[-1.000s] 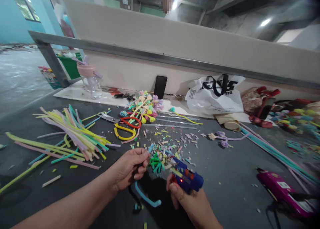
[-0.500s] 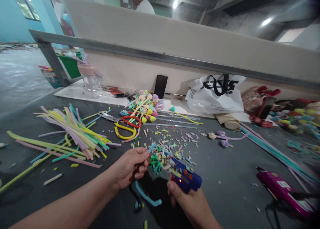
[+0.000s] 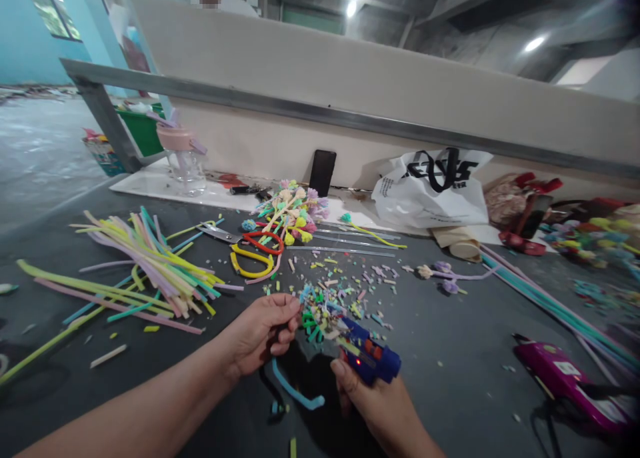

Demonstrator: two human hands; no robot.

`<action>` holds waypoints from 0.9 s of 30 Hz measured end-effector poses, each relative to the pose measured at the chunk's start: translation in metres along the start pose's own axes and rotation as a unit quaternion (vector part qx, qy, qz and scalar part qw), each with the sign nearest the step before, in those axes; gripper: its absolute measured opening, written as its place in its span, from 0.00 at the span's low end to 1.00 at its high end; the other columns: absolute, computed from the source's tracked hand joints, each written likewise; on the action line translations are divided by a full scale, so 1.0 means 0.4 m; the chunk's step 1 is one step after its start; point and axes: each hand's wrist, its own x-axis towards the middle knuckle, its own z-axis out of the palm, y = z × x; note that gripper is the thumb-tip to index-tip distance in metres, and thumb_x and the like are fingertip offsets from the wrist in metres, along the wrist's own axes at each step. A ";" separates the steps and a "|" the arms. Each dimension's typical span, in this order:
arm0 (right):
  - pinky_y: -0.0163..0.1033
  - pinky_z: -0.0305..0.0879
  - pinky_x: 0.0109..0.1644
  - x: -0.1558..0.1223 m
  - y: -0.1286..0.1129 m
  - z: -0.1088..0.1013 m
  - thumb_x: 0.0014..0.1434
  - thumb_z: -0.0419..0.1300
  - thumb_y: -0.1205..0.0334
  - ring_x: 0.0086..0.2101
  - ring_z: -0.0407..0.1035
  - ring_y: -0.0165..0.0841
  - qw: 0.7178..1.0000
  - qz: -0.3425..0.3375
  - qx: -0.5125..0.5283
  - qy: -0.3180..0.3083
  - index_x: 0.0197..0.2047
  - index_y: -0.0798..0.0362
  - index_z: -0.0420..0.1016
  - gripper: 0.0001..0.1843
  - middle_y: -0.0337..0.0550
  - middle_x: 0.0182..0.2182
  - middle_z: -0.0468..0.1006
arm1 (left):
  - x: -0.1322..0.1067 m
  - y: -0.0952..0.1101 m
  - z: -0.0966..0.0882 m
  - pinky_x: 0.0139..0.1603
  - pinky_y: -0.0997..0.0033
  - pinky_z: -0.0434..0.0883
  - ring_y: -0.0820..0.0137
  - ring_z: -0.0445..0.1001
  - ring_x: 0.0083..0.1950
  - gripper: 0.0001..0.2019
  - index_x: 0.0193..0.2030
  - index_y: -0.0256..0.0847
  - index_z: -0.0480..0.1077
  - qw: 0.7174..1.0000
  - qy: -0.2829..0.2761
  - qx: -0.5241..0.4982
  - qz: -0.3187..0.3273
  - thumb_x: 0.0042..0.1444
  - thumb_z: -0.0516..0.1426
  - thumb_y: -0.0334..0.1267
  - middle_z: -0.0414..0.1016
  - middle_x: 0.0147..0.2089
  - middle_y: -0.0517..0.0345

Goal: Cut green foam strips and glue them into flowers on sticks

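Observation:
My right hand (image 3: 367, 395) is wrapped round a dark blue hot glue gun (image 3: 370, 355) with a small red light lit on its side. Its nozzle points up and left toward a pile of cut fuzzy bits (image 3: 320, 318). My left hand (image 3: 267, 331) is closed in a pinch at the left edge of that pile. Out from beneath its fingers curves a light blue pipe cleaner (image 3: 297, 388), its lower end free over the dark table. Exactly what the fingertips pinch at the top is hard to separate from the bits behind.
Scissors (image 3: 253, 255) with red and yellow handles lie beyond my left hand. Pipe cleaners (image 3: 150, 265) are heaped at left; small fuzzy flowers (image 3: 290, 211) lie at the back. A phone (image 3: 323, 171), a white bag (image 3: 433, 188) and a magenta tool (image 3: 565, 378) are around. A person (image 3: 235, 3) is behind the partition.
Both hands and the glue gun stay almost still. The person behind the partition has moved to the left.

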 end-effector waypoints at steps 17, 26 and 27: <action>0.31 0.56 0.18 0.002 0.007 -0.003 0.47 0.57 0.42 0.13 0.57 0.25 1.000 -0.003 -0.006 0.008 0.23 0.53 0.63 0.21 0.32 0.11 0.61 | 0.000 -0.001 -0.001 0.12 0.85 0.46 0.85 0.53 0.16 0.09 0.26 0.36 0.60 1.000 -0.005 0.005 -0.004 0.51 0.57 0.36 0.60 0.21 0.65; 0.32 0.56 0.20 0.005 -0.007 -0.031 0.48 0.57 0.43 0.13 0.59 0.26 0.999 -0.031 0.007 0.013 0.26 0.53 0.64 0.20 0.31 0.11 0.62 | 0.001 -0.001 -0.009 0.12 0.85 0.46 0.85 0.53 0.17 0.08 0.27 0.37 0.60 1.000 -0.019 0.017 -0.011 0.52 0.56 0.35 0.60 0.23 0.65; 0.32 0.57 0.20 0.006 -0.010 -0.047 0.49 0.57 0.43 0.14 0.59 0.26 0.999 -0.044 -0.008 0.018 0.27 0.53 0.65 0.19 0.31 0.12 0.62 | 0.001 -0.001 -0.010 0.12 0.85 0.46 0.85 0.53 0.17 0.08 0.28 0.37 0.61 1.000 -0.022 0.017 -0.012 0.52 0.56 0.35 0.59 0.23 0.65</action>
